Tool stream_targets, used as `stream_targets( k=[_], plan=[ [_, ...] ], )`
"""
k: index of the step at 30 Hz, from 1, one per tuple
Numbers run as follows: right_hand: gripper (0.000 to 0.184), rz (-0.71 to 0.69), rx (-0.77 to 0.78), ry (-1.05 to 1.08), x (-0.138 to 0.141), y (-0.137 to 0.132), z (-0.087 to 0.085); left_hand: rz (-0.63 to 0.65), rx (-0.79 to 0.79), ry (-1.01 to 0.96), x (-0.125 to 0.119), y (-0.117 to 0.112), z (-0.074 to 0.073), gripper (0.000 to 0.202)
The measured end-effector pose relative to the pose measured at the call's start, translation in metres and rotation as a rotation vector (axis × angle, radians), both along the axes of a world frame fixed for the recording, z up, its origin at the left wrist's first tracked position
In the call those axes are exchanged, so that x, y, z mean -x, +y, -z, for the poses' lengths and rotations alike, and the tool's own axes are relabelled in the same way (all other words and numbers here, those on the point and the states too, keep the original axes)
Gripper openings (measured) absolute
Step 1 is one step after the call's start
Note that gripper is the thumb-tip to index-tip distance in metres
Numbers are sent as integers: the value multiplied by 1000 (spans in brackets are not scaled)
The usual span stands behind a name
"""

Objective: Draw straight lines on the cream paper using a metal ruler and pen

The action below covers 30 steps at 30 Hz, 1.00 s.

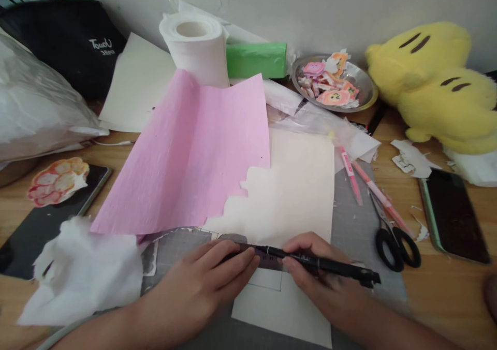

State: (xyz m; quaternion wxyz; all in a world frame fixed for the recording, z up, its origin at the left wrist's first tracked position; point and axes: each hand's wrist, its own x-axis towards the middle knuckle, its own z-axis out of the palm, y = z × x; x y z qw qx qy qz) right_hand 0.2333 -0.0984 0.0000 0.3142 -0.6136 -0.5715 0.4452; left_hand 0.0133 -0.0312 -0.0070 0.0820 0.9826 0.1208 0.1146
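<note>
Finding 1, nearest. My left hand [209,277] lies flat at 7 o'clock. Its fingers [236,264] are stretched out and close together, and they press down on a dark translucent ruler [267,261]. They are not curled around anything.

Finding 2. My right hand [310,272] sits at 5 o'clock, pinched closed on a black pen [330,264], with thumb and fingertips on the barrel. The pen's long axis runs from 9 to 3 o'clock, dipping slightly toward 3. It lies along the ruler's edge and touches it. Its clip end juts free past my knuckles at 3 o'clock. The other end meets my left fingertips, and I cannot tell where the tip sits. Both hands touch the ruler line, but only the right one holds the pen.

Finding 3. Under both hands is a sheet of smooth, matt cream paper [295,194] bearing faint ruled lines. It lies on a grey cutting mat [349,225].

Finding 4, middle distance. Crumpled white tissue [85,272] is at 8 o'clock. Black-handled scissors [392,236] and two pink pens [351,176] are at 2 o'clock. Beyond them is a glossy phone [454,215]. Crinkled pink crepe paper [194,153] overlaps the cream sheet at 11 o'clock, and its cut edge is stepped.

Finding 5, far. A soft toilet roll [198,49] and a green packet [256,60] are at 12 o'clock. A metal dish [367,93] of paper cut-outs and a yellow plush toy [435,81] are at 1 o'clock.
</note>
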Motion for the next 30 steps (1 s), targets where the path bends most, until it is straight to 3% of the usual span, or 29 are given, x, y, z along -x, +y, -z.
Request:
stream_targets(
  k=[20, 30],
  plan=[
    [4, -10, -54, -66, 3, -2, 6, -20, 28, 17, -2, -1, -2, 37],
    [6, 24, -57, -154, 1, -3, -1, -21, 53, 51, -2, -3, -2, 32]
  ],
)
